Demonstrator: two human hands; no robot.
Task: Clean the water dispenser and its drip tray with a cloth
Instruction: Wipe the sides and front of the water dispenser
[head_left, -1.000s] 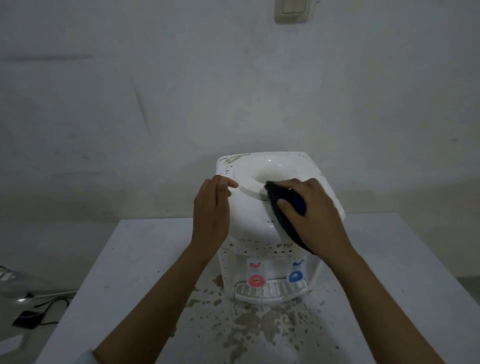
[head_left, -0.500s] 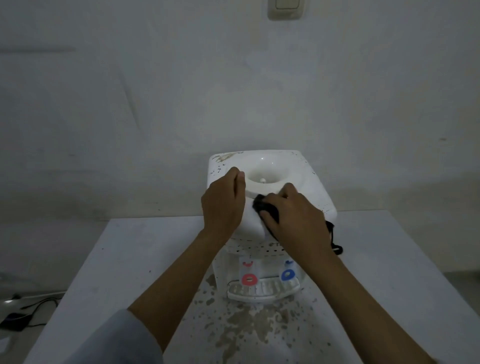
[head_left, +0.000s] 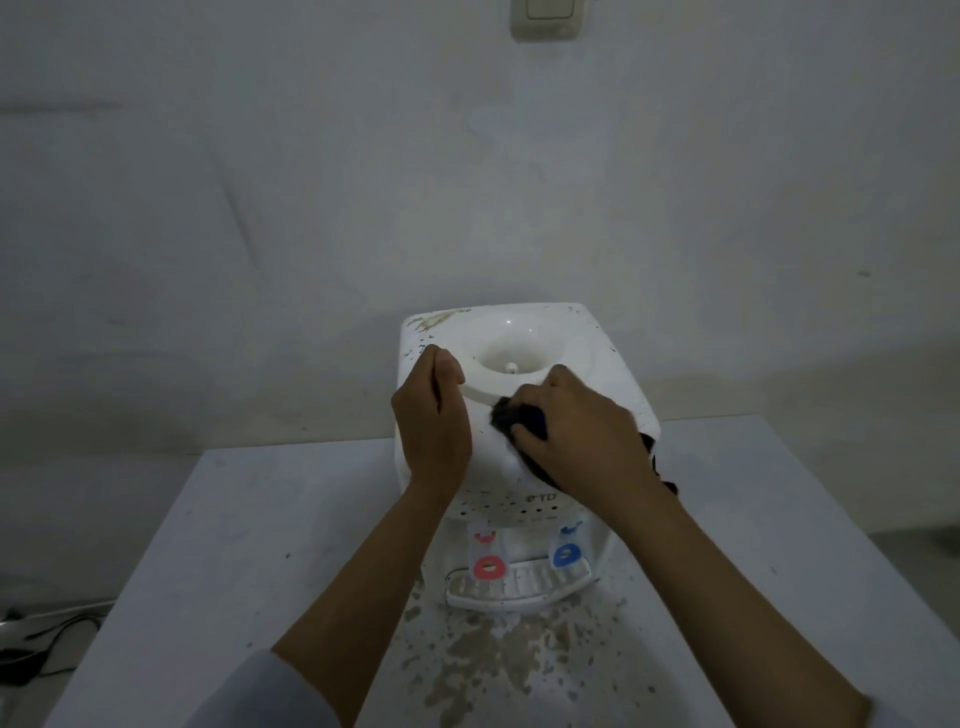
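Far left of the water dispenser (head_left: 524, 374), on the floor beside the surface (head_left: 249, 519), some dark cables (head_left: 47, 642) lie in shadow. The white water dispenser stands in the middle of the pale surface, against the wall, and its top has a round well for the bottle.

The left hand (head_left: 434, 415) rests on the left upper part of the dispenser, with its fingers curled at the raised rim of the well; it seems to grip that edge, but the fingertips are hidden from here. A pale sleeve (head_left: 260, 696) shows low on that arm.

Below the dispenser's perforated front panel there are a red tap (head_left: 488, 565) and a blue tap (head_left: 567, 556), and under them the drip tray (head_left: 514, 587) sits in place at the foot of the dispenser. In front of the dispenser the surface carries many brown stains (head_left: 493, 654).

The right hand (head_left: 582, 436) grasps a dark cloth (head_left: 511, 415) and holds it on the front slope of the dispenser's top, right of the left hand. An end of the cloth hangs out behind the wrist.

A wall switch (head_left: 546, 18) is above the dispenser.
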